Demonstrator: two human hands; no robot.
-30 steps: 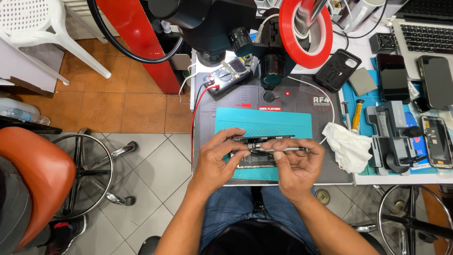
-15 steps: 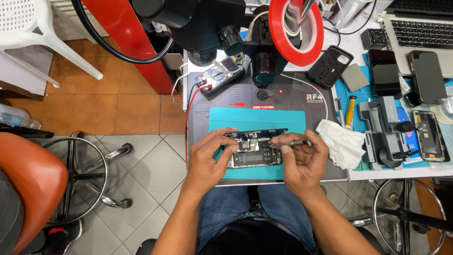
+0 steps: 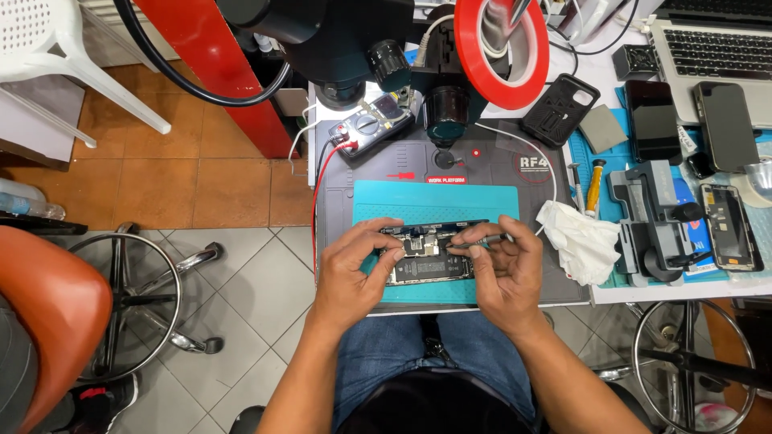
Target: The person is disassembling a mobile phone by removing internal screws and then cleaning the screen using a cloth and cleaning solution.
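Steadied opened phone (image 3: 425, 255) with left hand (image 3: 354, 269), fingers curled on its edge; right hand (image 3: 505, 269) pinching thin tool (image 3: 481, 239), since brought onto phone's interior.

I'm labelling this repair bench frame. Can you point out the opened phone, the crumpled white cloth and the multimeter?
opened phone (image 3: 429, 257): head view, on its exposed insides.
crumpled white cloth (image 3: 581, 241): head view, on its middle folds.
multimeter (image 3: 371, 127): head view, on its dial.
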